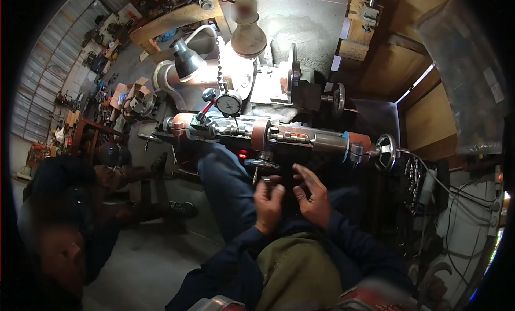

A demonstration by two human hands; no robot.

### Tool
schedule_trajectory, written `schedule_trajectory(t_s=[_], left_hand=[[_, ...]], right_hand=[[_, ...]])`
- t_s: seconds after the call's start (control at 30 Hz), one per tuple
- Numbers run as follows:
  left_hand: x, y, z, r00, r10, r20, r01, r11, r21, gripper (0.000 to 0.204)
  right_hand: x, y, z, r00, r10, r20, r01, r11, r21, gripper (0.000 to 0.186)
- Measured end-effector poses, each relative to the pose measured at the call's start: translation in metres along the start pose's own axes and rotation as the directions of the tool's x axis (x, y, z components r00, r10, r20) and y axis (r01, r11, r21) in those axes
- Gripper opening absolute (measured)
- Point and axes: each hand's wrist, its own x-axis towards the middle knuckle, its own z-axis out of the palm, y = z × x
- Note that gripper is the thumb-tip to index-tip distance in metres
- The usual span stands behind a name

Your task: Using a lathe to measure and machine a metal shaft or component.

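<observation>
My left hand (269,204) is raised over my lap, its fingers loosely bent and the thumb apart. To its right my right hand (312,198) faces it with fingers stretched out. The palms are a little apart, and I see nothing held in either. Just beyond my hands is a horizontal handwheel (262,164) under the red collar (261,134) of a long machine table. A shiny spindle-like shaft (292,137) runs along that table. Above it, towards the left, stands a round white dial gauge (228,103) on a red-handled holder (203,114).
A work lamp (248,40) lights the machine. Handwheels stand at the right end (386,152) and behind it (338,100). A seated person (80,204) is close on my left. Cables (453,204) hang at the right, beside a wooden panel (429,112).
</observation>
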Motion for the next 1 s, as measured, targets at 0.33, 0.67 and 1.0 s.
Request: schedule_trajectory(t_s=[0.33, 0.67, 1.0], left_hand=[[0.052, 0.001, -0.023, 0.962, 0.211, -0.174, -0.218, 0.976, -0.021, 0.044], [0.073, 0.031, -0.036, 0.994, 0.104, -0.033, -0.108, 0.979, -0.175, 0.059], [0.094, 0.026, -0.040, 0.998, 0.056, 0.001, -0.055, 0.983, -0.173, 0.056]], right_hand=[[0.025, 0.007, 0.063, 0.995, -0.076, 0.072, 0.077, 0.997, -0.019, 0.104], [0.061, 0.010, 0.088, 0.999, -0.018, 0.034, 0.011, 0.982, 0.190, 0.109], [0.070, 0.001, 0.085, 0.997, 0.063, -0.045, -0.061, 0.997, 0.045, 0.105]])
